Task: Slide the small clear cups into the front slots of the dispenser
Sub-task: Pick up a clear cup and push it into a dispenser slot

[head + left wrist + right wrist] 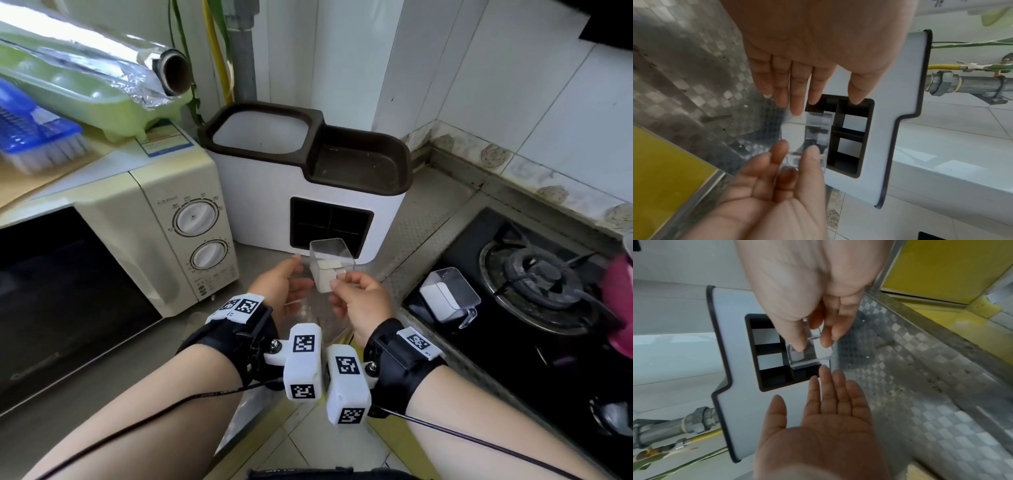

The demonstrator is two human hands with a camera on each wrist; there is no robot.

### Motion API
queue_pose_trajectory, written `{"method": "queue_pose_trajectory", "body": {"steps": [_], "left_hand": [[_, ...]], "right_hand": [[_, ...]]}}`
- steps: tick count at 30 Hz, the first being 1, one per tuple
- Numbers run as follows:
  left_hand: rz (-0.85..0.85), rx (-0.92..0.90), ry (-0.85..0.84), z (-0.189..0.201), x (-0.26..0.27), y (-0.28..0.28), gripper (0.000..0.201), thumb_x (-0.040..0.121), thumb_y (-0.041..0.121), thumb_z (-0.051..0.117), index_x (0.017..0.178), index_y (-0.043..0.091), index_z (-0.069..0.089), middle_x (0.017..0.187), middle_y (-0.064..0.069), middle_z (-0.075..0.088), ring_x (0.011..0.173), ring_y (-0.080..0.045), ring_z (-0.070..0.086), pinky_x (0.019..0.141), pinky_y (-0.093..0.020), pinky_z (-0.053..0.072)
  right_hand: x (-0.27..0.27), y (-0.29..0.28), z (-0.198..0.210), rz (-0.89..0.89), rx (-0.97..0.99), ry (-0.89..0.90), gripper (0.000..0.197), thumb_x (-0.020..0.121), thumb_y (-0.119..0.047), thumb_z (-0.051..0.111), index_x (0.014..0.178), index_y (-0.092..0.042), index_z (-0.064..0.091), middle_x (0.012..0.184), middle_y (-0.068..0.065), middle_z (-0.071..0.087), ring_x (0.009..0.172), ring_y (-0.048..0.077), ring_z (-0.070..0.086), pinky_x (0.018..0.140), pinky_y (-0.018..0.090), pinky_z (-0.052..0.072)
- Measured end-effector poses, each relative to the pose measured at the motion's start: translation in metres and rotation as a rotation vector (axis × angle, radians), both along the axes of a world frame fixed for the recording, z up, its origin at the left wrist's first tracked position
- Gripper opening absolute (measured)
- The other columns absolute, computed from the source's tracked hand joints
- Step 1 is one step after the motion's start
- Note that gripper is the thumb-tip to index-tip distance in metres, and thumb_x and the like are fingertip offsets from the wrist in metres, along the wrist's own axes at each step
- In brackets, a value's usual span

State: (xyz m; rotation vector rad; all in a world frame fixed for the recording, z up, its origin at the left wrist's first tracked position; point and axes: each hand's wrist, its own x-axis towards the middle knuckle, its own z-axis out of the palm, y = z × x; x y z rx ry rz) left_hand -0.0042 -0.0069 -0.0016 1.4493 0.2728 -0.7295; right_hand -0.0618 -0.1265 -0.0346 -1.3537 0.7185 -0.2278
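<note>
The white dispenser with a brown top stands on the counter, and its dark four-part front slots all look empty. My right hand pinches the tab of a small clear cup just in front of the lower slots. In the right wrist view thumb and fingers hold this cup at the slots. My left hand is open, its fingers straight beside the cup's left side; whether they touch it is unclear. A second clear cup lies on the stove.
A cream microwave stands left of the dispenser, with a foil roll, a green tray and a blue brush on top. A black gas stove is on the right, with a pink object at the edge.
</note>
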Motion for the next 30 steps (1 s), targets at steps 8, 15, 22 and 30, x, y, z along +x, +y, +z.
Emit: {"method": "queue_pose_trajectory", "body": {"steps": [8,15,22,30], "left_hand": [[-0.02,-0.038,-0.042,0.014,0.006,-0.003,0.031,0.089,0.043,0.047,0.082,0.016,0.061,0.086,-0.006,0.066,0.074,-0.017,0.056,0.067,-0.029,0.041],[-0.021,-0.056,-0.051,0.02,0.012,0.0,0.029,0.091,0.041,0.046,0.087,0.017,0.06,0.085,-0.005,0.066,0.074,-0.017,0.057,0.069,-0.029,0.042],[-0.021,-0.049,-0.045,0.021,0.013,0.004,0.028,0.091,0.04,0.047,0.086,0.016,0.06,0.085,-0.005,0.066,0.075,-0.018,0.057,0.068,-0.029,0.042],[0.018,-0.042,-0.039,0.017,0.017,0.012,0.021,0.089,0.038,0.049,0.086,0.019,0.059,0.084,-0.005,0.065,0.073,-0.018,0.057,0.066,-0.029,0.041]], "right_hand": [[0.01,-0.006,0.027,-0.09,-0.022,-0.152,0.014,0.078,-0.005,0.066,0.072,-0.016,0.058,0.078,0.01,0.058,0.068,0.017,0.059,0.057,0.018,0.051],[0.017,-0.006,0.038,-0.157,-0.129,-0.196,0.015,0.076,-0.011,0.067,0.069,-0.02,0.057,0.07,0.008,0.055,0.068,0.023,0.053,0.071,0.036,0.046],[0.022,-0.008,0.029,-0.199,-0.17,-0.155,0.014,0.074,-0.015,0.069,0.068,-0.025,0.061,0.069,-0.001,0.056,0.067,0.019,0.052,0.07,0.035,0.047],[0.041,-0.017,0.037,0.061,-0.161,-0.049,0.066,0.081,-0.003,0.053,0.141,-0.028,0.039,0.139,0.0,0.046,0.121,0.017,0.049,0.106,0.046,0.044]]}}
